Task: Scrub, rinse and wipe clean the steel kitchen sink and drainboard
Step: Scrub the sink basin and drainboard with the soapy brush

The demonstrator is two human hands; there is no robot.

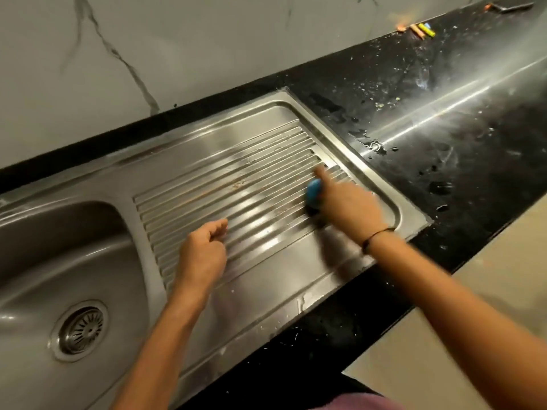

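Nearest, at the bottom edge, a strip of pinkish fabric (359, 402), and to its right pale beige floor (461, 329) below the counter's front edge. Two bare forearms reaching up and away over the long stainless steel sink unit (260, 315) set into the black speckled stone countertop (461, 161).

On the left, the rounded steel sink basin (38, 261), with a round slotted steel drain strainer (80, 331) in its floor. To the right of the basin, the ribbed steel drainboard (236, 184), streaked with brownish marks along several ridges and smeared with whitish residue on the flat front rim.

Left hand (204, 250) over the near ribs of the drainboard, fingers loosely curled with nothing in them, fingertips at or just above the ridges; contact cannot be told. Right hand (346, 202), a thin dark band (377, 236) around its wrist, gripping a blue-topped scrubber with a dark underside (314, 194) and pressing it against the ribs near the drainboard's right end, index finger stretched forward along the top. Hand and scrubber blurred, so the scrubber's exact shape cannot be told.

Further right, the countertop wet and spotted with droplets and small pale crumbs. At the far end of the counter, against the wall, a few short orange and yellow sticks (420, 30), too small to identify. Behind everything, the grey-veined white marble-look wall (177, 48).
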